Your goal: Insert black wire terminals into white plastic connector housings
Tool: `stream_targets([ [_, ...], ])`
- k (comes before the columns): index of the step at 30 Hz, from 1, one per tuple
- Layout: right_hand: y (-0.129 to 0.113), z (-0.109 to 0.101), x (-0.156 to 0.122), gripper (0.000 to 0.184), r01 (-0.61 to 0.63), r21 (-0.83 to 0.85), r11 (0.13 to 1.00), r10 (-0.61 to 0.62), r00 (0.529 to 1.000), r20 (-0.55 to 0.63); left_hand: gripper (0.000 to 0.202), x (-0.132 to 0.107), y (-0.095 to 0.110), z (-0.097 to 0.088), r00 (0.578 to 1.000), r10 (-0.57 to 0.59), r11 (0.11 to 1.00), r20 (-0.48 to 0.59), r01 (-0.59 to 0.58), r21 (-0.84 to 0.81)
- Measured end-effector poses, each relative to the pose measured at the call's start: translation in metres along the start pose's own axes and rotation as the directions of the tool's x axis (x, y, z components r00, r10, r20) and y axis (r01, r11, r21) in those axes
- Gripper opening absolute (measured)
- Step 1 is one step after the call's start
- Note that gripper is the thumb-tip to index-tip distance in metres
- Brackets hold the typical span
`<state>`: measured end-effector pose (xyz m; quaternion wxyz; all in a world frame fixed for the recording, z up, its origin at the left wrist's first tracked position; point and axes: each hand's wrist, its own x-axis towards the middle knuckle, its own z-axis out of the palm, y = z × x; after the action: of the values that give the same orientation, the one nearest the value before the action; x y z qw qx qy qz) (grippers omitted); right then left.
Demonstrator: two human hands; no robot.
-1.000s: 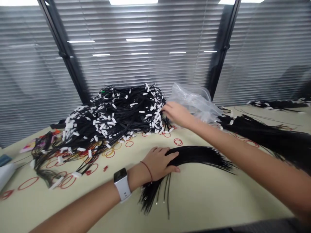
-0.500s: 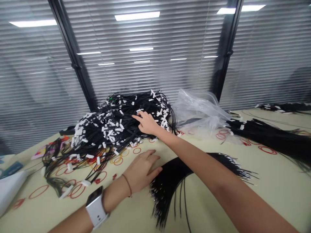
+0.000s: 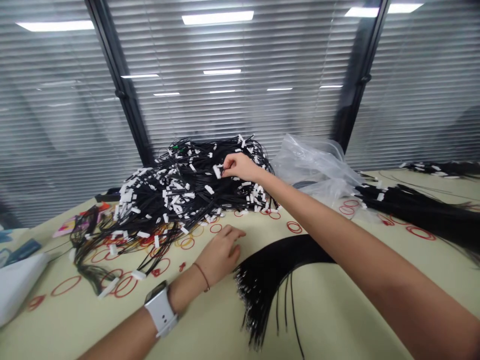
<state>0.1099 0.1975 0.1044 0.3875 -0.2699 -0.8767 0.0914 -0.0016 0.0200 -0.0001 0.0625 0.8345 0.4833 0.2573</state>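
My right hand (image 3: 240, 166) is closed in a pinch over the heap of black cables with white connectors (image 3: 195, 175). Out of its fingertips sticks one white connector (image 3: 217, 171); its wire is mostly hidden. Lower and to the left, my left hand (image 3: 220, 252) hovers or rests at the table, its fingers loosely bent and the thumb apart, holding nothing. Just to its right lies a curved bundle of black wires (image 3: 273, 260) with bare metal tips. My right forearm hides the far end of that bundle.
Red and yellow rubber bands (image 3: 123, 286) are scattered over the table (image 3: 210, 325). Behind stand windows with blinds (image 3: 232, 115). A clear plastic bag (image 3: 315, 165) and another black wire bundle (image 3: 420, 205) lie at the right. A white object (image 3: 22, 285) sits at the left edge.
My right hand was spread over the cable heap; now it is raised slightly and pinches a white connector. My left hand has drawn slightly away from the wire bundle. The view has shifted a little.
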Motion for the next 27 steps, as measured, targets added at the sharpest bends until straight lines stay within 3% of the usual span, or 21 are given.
stream_targets([
  [5,-0.003,-0.028,-0.005,0.024,-0.055,0.191,0.980,0.108,0.955,-0.277,0.038,0.002,-0.009,0.008,0.993,-0.072,0.997,-0.097,0.069,-0.035],
  [9,-0.011,-0.032,-0.007,0.024,-0.036,0.239,0.970,0.126,0.920,-0.372,0.026,0.004,-0.012,0.009,0.987,-0.080,0.996,-0.140,0.075,-0.046],
  [13,-0.027,-0.027,-0.011,0.022,0.001,0.165,0.986,0.067,0.910,-0.410,0.017,0.004,-0.013,0.002,0.976,-0.084,0.996,-0.202,0.083,-0.015],
  [18,-0.047,-0.012,-0.032,0.012,0.080,-0.030,0.996,-0.085,0.945,-0.317,0.022,0.010,-0.027,-0.018,0.956,-0.100,0.995,-0.277,0.105,0.000],
  [22,-0.033,0.005,-0.050,0.013,0.145,-0.164,0.976,-0.164,0.981,-0.107,0.020,0.016,-0.036,-0.032,0.945,-0.163,0.986,-0.285,0.143,-0.090],
  [24,-0.021,0.012,-0.057,0.022,0.168,-0.213,0.963,-0.169,0.986,0.012,0.015,0.013,-0.026,-0.031,0.955,-0.191,0.971,-0.228,0.150,-0.185],
  [27,-0.014,0.014,-0.063,0.024,0.197,-0.282,0.939,-0.167,0.978,0.126,0.013,-0.004,0.019,-0.014,0.977,-0.209,0.906,-0.034,0.180,-0.384],
])
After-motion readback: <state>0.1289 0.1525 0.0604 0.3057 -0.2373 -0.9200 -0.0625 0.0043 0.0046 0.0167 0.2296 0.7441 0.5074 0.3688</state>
